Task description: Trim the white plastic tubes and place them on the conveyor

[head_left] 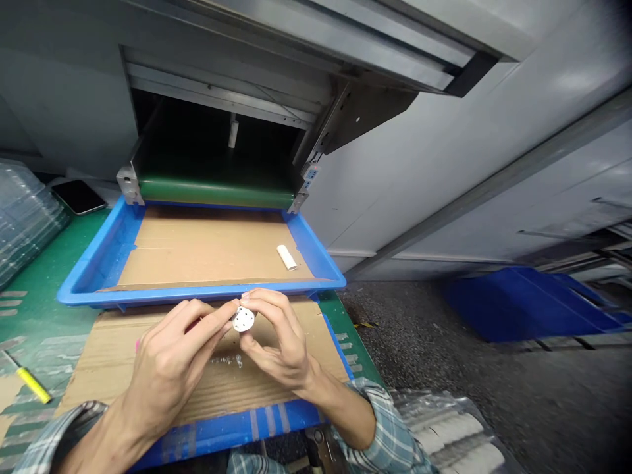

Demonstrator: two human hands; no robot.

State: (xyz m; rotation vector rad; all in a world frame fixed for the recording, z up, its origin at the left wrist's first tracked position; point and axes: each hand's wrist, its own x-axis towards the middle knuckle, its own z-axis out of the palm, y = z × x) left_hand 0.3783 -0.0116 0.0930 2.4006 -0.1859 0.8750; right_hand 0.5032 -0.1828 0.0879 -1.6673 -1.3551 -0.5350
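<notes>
Left hand (170, 362), right hand (279, 342): fingers (266, 304) clamped on round white perforated plastic disc (243, 318), edge grip leaving face exposed; brown cardboard sheet (217, 385) below, blue plastic tray (197, 296) just beyond

A blue plastic tray (197, 294) lined with brown cardboard (207, 247) sat on a green bench mat (54, 263). A short white cylinder (287, 257) lay inside.

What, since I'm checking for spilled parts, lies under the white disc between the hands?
Below the white disc, held by the left hand and right hand, lies cardboard with small shiny bits. The hands cover the part directly beneath.
</notes>
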